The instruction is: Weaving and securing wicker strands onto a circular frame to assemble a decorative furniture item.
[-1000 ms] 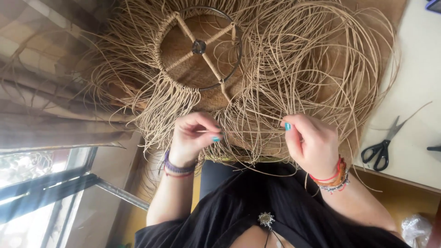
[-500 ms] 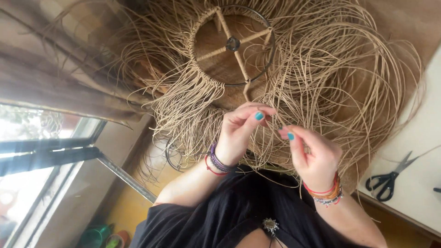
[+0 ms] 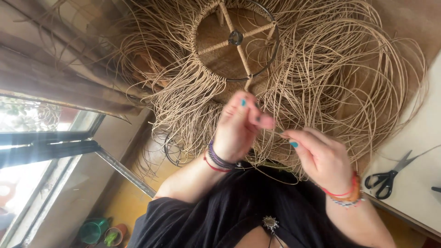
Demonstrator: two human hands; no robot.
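Thin tan cane strands (image 3: 321,87), round wrapped frame (image 3: 236,39)

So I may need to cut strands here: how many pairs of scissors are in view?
1. Black-handled scissors lie on the pale tabletop, to the side of the right hand. More could be hidden under the cane strands.

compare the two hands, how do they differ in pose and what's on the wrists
The left hand is raised higher, close under the metal ring frame, and blurred; the right hand sits lower and looks sharper. The left wrist wears dark purple and red bands; the right wears red, orange and beaded ones. Both have teal-painted nails and pinch thin tan rattan strands.
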